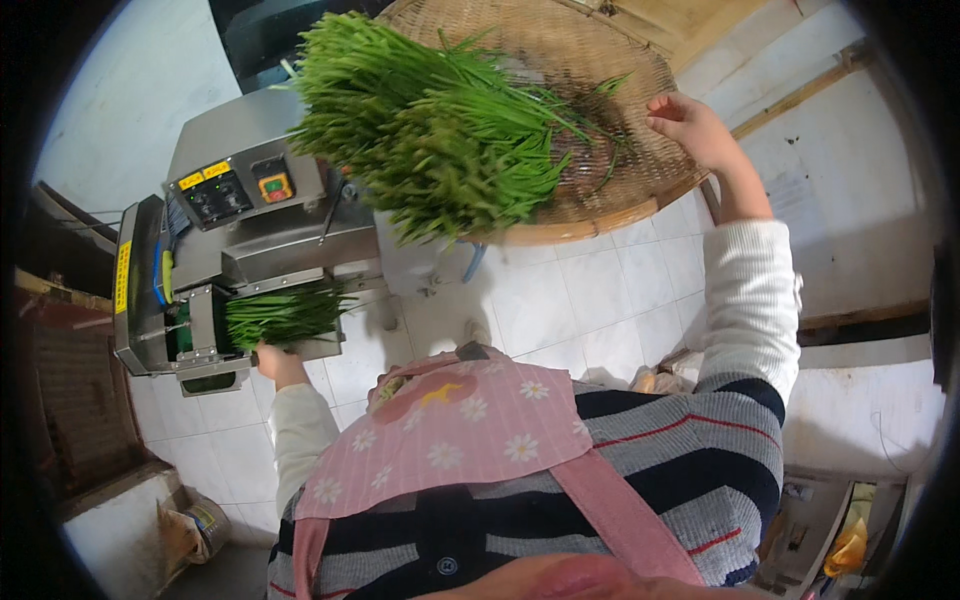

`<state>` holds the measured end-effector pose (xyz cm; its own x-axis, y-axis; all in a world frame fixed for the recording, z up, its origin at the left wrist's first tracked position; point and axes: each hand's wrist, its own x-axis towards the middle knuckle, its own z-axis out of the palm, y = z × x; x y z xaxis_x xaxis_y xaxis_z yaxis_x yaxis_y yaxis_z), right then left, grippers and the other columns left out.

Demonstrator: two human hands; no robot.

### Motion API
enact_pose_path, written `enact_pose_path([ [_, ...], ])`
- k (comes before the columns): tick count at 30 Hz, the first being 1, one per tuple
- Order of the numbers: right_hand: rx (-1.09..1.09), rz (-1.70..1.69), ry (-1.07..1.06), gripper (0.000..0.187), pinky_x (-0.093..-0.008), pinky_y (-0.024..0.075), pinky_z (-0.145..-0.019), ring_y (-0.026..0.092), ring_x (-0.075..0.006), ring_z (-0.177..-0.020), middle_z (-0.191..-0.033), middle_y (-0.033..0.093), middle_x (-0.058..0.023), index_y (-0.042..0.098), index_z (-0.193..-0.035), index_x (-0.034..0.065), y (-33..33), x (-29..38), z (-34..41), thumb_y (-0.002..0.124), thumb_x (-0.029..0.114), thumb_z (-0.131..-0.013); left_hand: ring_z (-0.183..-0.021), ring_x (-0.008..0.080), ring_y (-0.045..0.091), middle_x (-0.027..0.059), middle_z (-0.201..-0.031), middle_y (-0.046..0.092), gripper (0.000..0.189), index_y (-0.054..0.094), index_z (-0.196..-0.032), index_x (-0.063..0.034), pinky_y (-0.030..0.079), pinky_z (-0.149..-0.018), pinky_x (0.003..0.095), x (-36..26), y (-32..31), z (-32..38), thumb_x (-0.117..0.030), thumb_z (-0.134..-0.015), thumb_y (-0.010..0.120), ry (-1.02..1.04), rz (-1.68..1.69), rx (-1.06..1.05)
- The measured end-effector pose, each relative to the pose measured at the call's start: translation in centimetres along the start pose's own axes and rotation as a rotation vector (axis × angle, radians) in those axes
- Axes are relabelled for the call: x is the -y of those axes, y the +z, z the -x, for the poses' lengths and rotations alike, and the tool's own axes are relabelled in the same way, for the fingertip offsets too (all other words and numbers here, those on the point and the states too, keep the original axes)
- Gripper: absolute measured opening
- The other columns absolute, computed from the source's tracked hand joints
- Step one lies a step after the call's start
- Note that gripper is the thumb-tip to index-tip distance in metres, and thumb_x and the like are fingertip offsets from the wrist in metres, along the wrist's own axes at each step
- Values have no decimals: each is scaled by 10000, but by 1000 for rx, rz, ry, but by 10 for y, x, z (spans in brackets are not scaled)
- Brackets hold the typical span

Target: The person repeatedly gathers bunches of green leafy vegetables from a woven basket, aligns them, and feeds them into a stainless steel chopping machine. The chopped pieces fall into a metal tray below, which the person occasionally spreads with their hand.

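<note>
My left hand (279, 366) grips the near side of a bunch of chive-like green stalks (285, 316); the leaves hide its fingertips. That bunch lies in the feed trough of a stainless-steel vegetable cutting machine (255, 225), one end at the cutting head (201, 324). Over the right rim of a round woven bamboo basket (600, 176) is my right hand (694, 131). Its fingers are loosely curled, the thumb is apart from them, and nothing shows in them. A large heap of the same kind of greens (442, 127) fills the basket's left part and overhangs its edge towards the machine.
A control box (236, 193) with a green and red switch sits on the machine. Blue and yellow-green handles (163, 274) rest beside the cutting head. White floor tiles (540, 292) lie below. A container (206, 529) stands at lower left, and a shelf (817, 525) at lower right.
</note>
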<state>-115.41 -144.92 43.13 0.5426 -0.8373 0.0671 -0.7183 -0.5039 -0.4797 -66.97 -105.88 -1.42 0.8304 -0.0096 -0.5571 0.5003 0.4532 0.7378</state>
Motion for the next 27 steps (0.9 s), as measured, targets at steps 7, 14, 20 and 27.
enact_pose_path([
  [7,122,789,-20,312,-397,481,-884,626,-329,-1002,-1126,645,-180,639,-1127,29,-1,-132,-219,596,116,-831,-927,293,634,120,-1156,616,406,526,-1200,35,546,-775,426,6,52,36,-281,-944,527,-40,-77,-69],
  [14,153,1072,-466,322,-452,481,-908,605,-369,-1064,-1132,631,-203,633,-1139,70,18,-131,-299,554,95,-828,-859,243,594,121,-1068,609,442,504,-1195,36,483,-781,342,21,22,70,-294,-910,576,368,-371,-184],
  [20,220,799,-512,251,-449,504,-774,646,-387,-908,-876,663,-234,628,-1046,0,-6,-114,-290,580,113,-828,-1117,269,471,138,-1243,466,481,458,-1273,16,406,-958,413,36,-21,145,-294,-919,556,271,-307,-308],
  [27,408,813,-665,360,-418,491,-792,645,-352,-881,-960,664,-237,617,-1115,-1,32,-83,-267,641,248,-856,-1242,287,455,163,-1342,444,580,355,-1381,10,424,-958,422,39,6,201,-293,-926,550,266,-311,-237],
])
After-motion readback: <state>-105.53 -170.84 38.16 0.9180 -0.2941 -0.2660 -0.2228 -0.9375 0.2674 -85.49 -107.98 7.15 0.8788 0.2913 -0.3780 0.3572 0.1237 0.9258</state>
